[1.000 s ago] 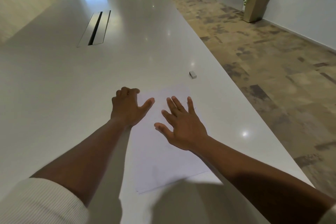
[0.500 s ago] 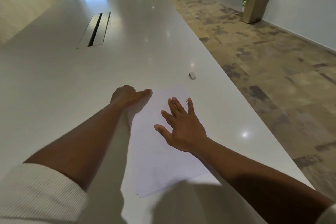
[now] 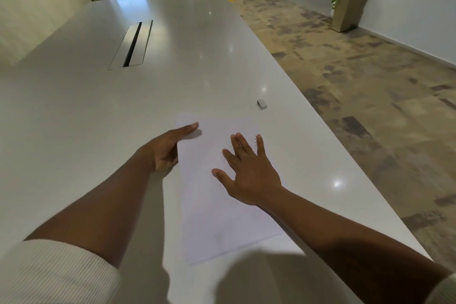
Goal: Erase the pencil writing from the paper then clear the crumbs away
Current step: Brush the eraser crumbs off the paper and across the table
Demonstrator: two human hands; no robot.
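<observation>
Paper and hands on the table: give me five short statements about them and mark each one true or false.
1. The right hand lies flat on the paper with its fingers spread. True.
2. The left hand holds the eraser. False: the eraser lies alone on the table, beyond the paper's far right corner, and neither hand touches it.
3. Dark crumbs lie on the paper by the right hand's fingertips. True.
4. The paper hangs over the table's edge. False: it lies wholly on the table.
5. The left hand is at the paper's left edge, its thumb over the sheet. True.
</observation>
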